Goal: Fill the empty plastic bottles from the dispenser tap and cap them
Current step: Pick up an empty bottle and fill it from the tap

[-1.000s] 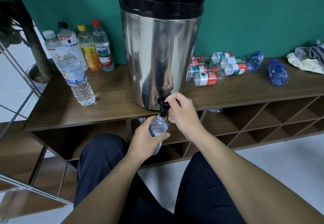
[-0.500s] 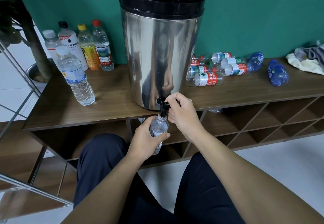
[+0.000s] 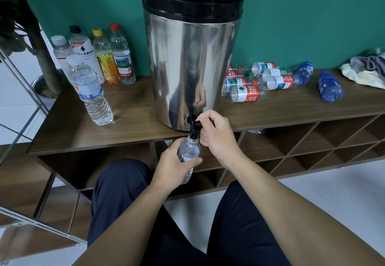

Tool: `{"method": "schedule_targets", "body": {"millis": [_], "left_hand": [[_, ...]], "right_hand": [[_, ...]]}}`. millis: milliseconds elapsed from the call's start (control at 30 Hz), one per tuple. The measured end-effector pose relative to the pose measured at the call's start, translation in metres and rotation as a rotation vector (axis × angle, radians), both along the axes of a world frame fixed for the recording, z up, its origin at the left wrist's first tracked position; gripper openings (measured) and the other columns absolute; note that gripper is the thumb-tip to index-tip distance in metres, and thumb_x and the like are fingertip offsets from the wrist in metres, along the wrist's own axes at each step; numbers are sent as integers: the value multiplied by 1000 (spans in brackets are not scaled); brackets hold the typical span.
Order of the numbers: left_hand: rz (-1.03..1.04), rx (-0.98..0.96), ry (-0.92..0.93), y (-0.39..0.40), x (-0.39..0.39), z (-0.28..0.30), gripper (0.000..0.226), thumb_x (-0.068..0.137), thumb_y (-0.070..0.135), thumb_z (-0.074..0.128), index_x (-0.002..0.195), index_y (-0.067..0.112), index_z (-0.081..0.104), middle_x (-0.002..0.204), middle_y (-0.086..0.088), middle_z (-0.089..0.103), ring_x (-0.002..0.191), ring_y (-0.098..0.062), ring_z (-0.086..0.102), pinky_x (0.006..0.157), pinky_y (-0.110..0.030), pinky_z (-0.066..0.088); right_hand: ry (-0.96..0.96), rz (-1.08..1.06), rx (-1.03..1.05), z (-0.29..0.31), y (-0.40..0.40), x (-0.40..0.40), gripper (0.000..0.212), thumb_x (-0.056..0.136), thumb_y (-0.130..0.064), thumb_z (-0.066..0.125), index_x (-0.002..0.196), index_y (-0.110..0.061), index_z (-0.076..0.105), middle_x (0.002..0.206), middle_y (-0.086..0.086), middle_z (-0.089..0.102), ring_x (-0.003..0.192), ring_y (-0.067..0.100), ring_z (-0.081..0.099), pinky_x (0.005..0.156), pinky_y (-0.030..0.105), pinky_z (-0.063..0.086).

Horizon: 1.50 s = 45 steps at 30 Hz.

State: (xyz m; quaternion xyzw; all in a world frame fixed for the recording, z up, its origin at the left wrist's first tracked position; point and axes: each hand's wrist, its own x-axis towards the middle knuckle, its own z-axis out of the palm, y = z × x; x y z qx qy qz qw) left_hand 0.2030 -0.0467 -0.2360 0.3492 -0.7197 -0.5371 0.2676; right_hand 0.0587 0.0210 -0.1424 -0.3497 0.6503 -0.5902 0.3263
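1. The left hand sat just below the dispenser tap, its fingers and thumb curled round a bottle.
2. The right hand was just right of the tap, fingers curled on the handle, apparently pinching it; the hand hid the grip.
3. Both bare forearms reached up toward the tap from the lower edge, above dark-trousered knees.
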Motion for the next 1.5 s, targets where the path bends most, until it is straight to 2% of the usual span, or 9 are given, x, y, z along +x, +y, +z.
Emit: {"method": "schedule_targets", "body": {"millis": [433,667,800,967,1167,1367,1500], "left_hand": [[-1,11,2,1,1,2,64,85,27,98,141,35,67,119,28,77,112,7,72,105,-28,58],[-1,-3,2,0,0,0,65,85,28,99,141,35,67,122,23,77,114,6,72,104,-26,57],[2,-17,1,0,0,0,65,85,28,99,141,34,67,120,25,76,113,8,70,100,-19,54],[0,-24,-3,-1,0,-1,64,85,28,98,141,34,68,120,27,76,114,8,70,99,-19,54],[5,-24,-4,-2,0,-2,63,85,29,99,140,35,68,121,25,76,114,7,70,101,-22,55],[-1,-15,-5,-1,0,-2,62,86,28,98,139,35,68,119,28,76,112,8,71,100,-22,56],[-3,-20,-4,-2,-1,-2,63,85,30,98,140,35,67,120,24,76,113,6,71,103,-26,57]], "right_hand": [[-3,5,-9,-1,-1,0,25,117,-27,54,106,-6,64,56,-12,44,53,8,40,53,25,38],[-5,5,-16,-2,-1,-1,27,117,-26,54,110,-1,62,56,-14,45,53,6,41,53,23,39],[-20,13,-34,-4,-2,-1,28,116,-26,55,106,-1,61,58,-8,40,54,11,35,52,28,33],[-17,16,-33,-7,-3,-3,27,116,-28,55,106,-4,63,58,-8,41,55,12,35,53,31,33],[-8,15,-32,-9,-4,-4,26,116,-29,55,105,-7,64,58,-8,40,55,12,36,54,33,33],[-16,16,-37,-9,-4,-5,29,116,-28,55,109,-1,62,59,-6,40,55,12,35,54,33,33],[-18,15,-36,-9,-4,-5,28,116,-28,55,106,-3,62,59,-5,38,55,12,34,53,31,33]]}}
